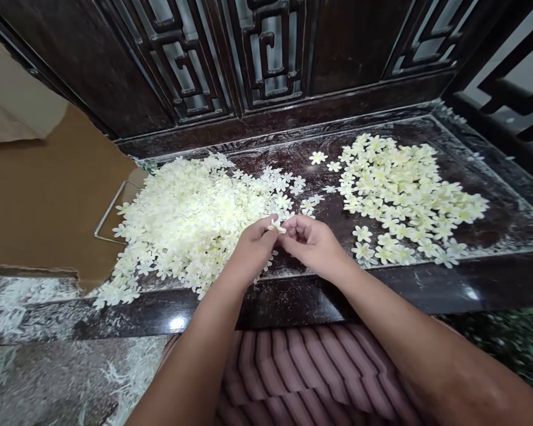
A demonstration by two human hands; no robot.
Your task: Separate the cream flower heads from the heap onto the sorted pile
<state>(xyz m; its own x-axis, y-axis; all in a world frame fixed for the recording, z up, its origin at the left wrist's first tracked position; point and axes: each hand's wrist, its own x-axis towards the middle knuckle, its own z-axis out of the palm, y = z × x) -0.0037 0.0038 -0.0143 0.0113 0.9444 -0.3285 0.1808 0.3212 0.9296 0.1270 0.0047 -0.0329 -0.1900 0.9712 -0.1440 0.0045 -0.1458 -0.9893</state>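
A small white flower [276,226] with a pale yellow centre is pinched between the thumb and fingers of my left hand [258,239]. Meeting it from the other side, my right hand [311,241] has its fingers curled and its fingertips closed at the flower's edge. Just behind and left of my hands spreads a large heap of like flowers [195,207]. To the right lies a second, looser pile of flowers [395,189], many with their faces up. A few single flowers [318,157] are scattered between the two.
The dark carved wooden bench [266,302] has a lattice back [270,47] and pale scraps on its surface. Brown cardboard [48,201] with a bent metal wire [109,210] lies at the left. White shreds [133,378] litter the floor. Striped cloth [302,373] covers my lap.
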